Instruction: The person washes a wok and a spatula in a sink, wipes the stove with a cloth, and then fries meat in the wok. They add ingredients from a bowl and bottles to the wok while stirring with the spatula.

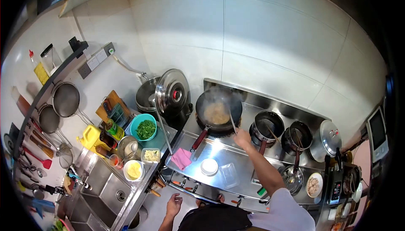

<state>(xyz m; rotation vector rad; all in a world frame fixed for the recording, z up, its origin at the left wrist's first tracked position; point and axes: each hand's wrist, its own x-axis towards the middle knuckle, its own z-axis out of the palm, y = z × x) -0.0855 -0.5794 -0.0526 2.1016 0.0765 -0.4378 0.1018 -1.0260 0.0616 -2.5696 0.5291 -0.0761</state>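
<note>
My right hand (241,138) is closed round the handle of a long-handled cooking utensil (233,122) that reaches into a dark wok (203,100). Steam blurs the utensil's far end, so its shape cannot be made out. Light brown food (215,113) lies in the middle of the wok, which sits on the left burner with its red-brown handle (199,140) pointing towards me. Low on the left, my left hand (173,204) hangs free in front of the counter, fingers loosely bent and holding nothing.
Two dark saucepans (268,126) (297,138) and a lidded pot (327,140) stand right of the wok. A pink cloth (181,158), white bowl (209,167) and clear plastic container (229,175) lie in front. Chopped greens fill a turquoise bowl (135,128) beside the sink (101,194).
</note>
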